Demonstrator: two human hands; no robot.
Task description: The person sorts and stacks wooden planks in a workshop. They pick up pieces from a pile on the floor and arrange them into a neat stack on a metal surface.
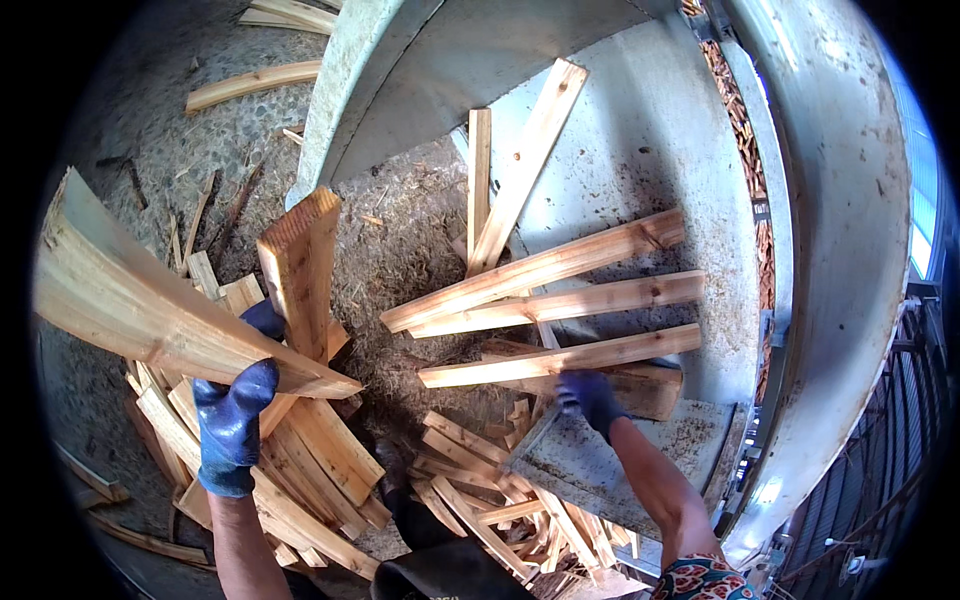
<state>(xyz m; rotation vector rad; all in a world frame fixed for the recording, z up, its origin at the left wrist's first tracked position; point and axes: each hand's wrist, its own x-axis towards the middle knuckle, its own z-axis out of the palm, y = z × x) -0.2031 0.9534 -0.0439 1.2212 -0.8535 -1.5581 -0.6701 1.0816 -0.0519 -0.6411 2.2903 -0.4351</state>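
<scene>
My left hand, in a blue coated glove, grips a wide wooden board with the thumb on its near face. The board slants up to the left. Blue glove fingers show behind its upper edge, beside a thick upright board; whether they hold that one too cannot be told. My right hand, gloved alike, is at the near edge of a narrow plank on a grey metal surface. Its fingers are dark and smeared. A wider board lies partly under that plank, next to the hand.
More planks lie across the metal surface, two leaning farther back. A curved metal wall rises at the right. Below my hands, heaps of boards and split offcuts cover the ground. A raised metal panel stands at the far left.
</scene>
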